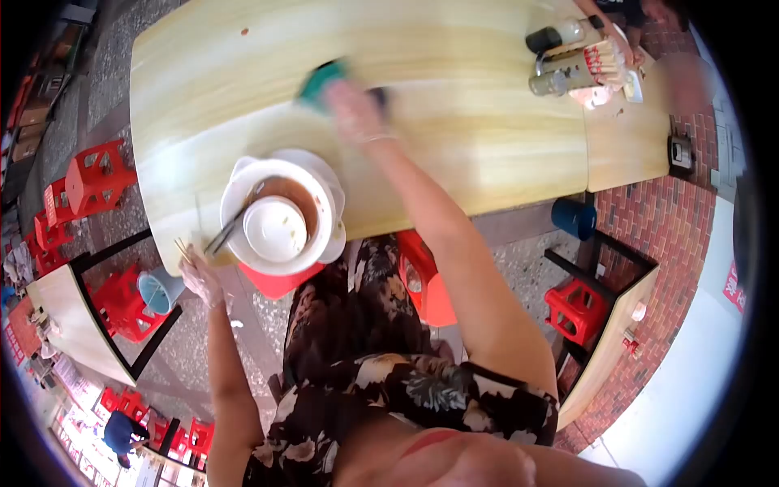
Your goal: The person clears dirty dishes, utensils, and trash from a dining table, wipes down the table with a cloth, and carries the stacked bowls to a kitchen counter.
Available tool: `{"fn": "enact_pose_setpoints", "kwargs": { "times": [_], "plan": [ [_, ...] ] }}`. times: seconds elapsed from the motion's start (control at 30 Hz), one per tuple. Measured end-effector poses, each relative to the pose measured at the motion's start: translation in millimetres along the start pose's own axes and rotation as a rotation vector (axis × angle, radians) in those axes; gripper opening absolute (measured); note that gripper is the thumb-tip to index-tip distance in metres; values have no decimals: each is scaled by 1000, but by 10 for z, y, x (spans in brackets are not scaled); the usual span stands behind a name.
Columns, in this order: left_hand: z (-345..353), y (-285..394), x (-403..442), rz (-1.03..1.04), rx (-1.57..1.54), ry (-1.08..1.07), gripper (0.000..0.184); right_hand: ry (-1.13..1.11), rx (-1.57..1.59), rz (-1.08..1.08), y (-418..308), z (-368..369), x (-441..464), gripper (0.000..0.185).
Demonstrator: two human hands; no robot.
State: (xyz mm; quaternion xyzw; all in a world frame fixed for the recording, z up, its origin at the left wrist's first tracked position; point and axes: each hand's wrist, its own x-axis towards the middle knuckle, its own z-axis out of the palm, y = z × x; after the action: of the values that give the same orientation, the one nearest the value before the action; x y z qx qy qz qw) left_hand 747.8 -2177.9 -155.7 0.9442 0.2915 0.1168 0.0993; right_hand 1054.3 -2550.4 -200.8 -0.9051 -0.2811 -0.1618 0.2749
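Our right hand (pixel 357 114) reaches over the bench (pixel 479 122) on an outstretched arm, holding a blurred green cloth (pixel 319 84) left of the bench's middle, towards the far edge. Our left hand (pixel 202 280) pinches thin sticks (pixel 182 244) by the near left corner. At the near edge we have a large white bowl (pixel 230 199), brown inside, holding a small white bowl (pixel 264 225) with food scraps.
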Motion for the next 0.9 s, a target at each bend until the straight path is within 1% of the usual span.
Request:
{"fn": "enact_pose_setpoints", "kwargs": {
  "times": [0.03,0.1,0.13,0.17,0.2,0.23,0.27,0.3,0.33,0.4,0.43,0.47,0.5,0.6,0.63,0.67,0.7,0.73,0.77,0.8,0.83,0.9],
  "plan": [
    [115,78,259,-1,-18,15,27,-167,0,-288,-255,10,291,34],
    [253,198,736,-1,-29,53,27,-108,17,-202,32,-118,416,35],
    [268,217,902,-23,-30,70,27,-205,-200,75,281,-391,509,35],
    [306,268,1070,44,6,76,30,-84,-342,197,755,-591,449,36],
    [362,316,1219,115,48,74,34,-39,-438,330,1333,-788,356,43],
    [414,391,1318,97,56,76,34,70,-598,377,1923,-935,239,46],
    [443,492,1351,59,149,111,35,128,-627,589,2371,-1053,185,49],
    [475,559,1363,15,245,139,36,127,-599,791,2664,-1202,331,53],
    [509,579,1369,-52,234,135,37,94,-590,779,2614,-1101,505,53],
    [486,639,1371,-112,220,108,38,37,-553,736,2557,-890,865,53],
    [456,666,1374,-148,192,94,40,38,-614,455,2533,-516,990,48],
    [442,682,1396,-88,165,116,41,-2,-475,423,1967,-247,1310,49],
    [430,686,1382,-102,170,105,41,114,-327,271,1812,340,1324,52],
    [455,693,1437,-240,180,41,43,20,-202,308,-103,1384,2190,52],
    [462,687,1440,-248,184,41,43,-11,-177,242,-632,1776,2415,53],
    [460,675,1442,-219,193,51,43,64,18,194,-1083,2400,2572,53],
    [457,678,1435,-186,202,62,43,134,-391,144,-1711,2647,2818,51],
    [442,708,1416,-192,210,66,43,80,-67,128,-2206,2921,3010,40],
    [430,744,1427,-220,219,61,43,-455,223,124,-2458,2409,3359,28],
    [418,762,1449,-231,221,46,43,-535,402,40,-2595,2451,3518,18],
    [414,736,1453,-194,203,25,43,-383,498,101,-2714,2770,3536,16],
    [472,723,1449,-283,239,9,40,-397,933,473,-2200,2229,3544,19]
  ]
}}
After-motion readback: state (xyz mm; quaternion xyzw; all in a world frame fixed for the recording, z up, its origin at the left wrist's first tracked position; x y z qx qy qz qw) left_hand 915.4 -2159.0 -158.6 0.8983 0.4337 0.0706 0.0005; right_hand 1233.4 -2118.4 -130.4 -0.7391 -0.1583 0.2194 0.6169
